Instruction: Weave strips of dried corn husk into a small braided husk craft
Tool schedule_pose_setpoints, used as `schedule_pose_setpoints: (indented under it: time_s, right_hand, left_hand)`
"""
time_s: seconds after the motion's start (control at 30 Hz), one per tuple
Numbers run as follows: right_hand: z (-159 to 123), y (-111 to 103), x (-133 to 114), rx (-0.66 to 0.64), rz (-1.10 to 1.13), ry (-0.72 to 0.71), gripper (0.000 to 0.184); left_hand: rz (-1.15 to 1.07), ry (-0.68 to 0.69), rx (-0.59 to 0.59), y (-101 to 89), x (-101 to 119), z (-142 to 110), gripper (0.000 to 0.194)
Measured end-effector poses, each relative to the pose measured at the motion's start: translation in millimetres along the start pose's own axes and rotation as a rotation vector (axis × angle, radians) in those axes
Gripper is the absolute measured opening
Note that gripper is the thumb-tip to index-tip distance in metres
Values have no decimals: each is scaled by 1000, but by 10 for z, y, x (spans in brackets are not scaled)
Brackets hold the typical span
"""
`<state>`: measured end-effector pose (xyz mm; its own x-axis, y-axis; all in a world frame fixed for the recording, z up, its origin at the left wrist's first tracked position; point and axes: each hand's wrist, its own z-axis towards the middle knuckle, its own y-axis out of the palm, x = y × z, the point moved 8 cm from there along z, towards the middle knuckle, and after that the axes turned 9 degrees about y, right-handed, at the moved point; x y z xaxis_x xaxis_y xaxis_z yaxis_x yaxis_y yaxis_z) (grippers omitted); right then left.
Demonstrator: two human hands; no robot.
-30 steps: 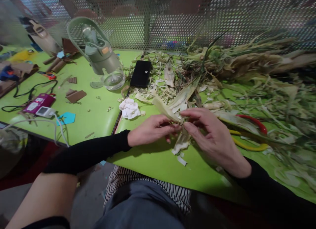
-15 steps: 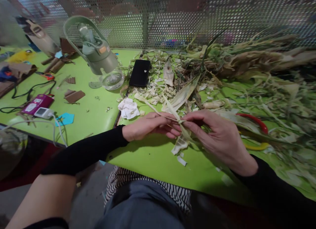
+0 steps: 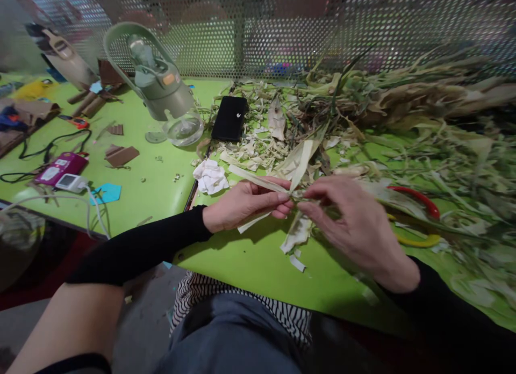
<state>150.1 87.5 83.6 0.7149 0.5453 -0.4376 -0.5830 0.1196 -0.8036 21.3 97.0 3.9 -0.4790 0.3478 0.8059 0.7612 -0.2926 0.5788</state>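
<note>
Husk strips [image 3: 301, 162] cross above the green surface [image 3: 258, 280], pinched in my left hand's [image 3: 244, 205] grip. I can't tell whether my right hand's [image 3: 355, 223] blurred grip, near them, is clenched. The purple pack's [image 3: 60, 168] label is unreadable.

Lime-green table [image 3: 153, 172] — black phone [image 3: 229, 119], magenta box [image 3: 61, 168], black-and-white striped cloth [image 3: 197, 293].

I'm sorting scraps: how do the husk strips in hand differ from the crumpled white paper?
The husk strips are long, narrow and pale yellowish-green; the crumpled paper is a white, wadded lump. The strips fan out from the left hand; the paper rests untouched on the green table. Both are pale.
</note>
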Motion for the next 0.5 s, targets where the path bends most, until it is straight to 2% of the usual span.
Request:
schedule_pose_setpoints:
  time_s: [0.07,0.17,0.27,0.33,0.5]
  right_hand:
    - [-8,141,-33,-163,5,-20,32]
    - [-38,233,-85,-275,60,-29,38]
    - [-68,269,-111,-332,98,-9,38]
    - [-76,271,-99,-357,125,33,39]
    - [-56,183,-28,-343,206,164,41]
  left_hand:
    - [79,53,-5,-8,33,4,28]
    - [239,93,-75,17,50,-1,27]
    - [270,30,-181,79,-34,-22,24]
    - [252,6,-210,107,-65,-34,24]
    - [288,120,-176,144,88,-63,25]
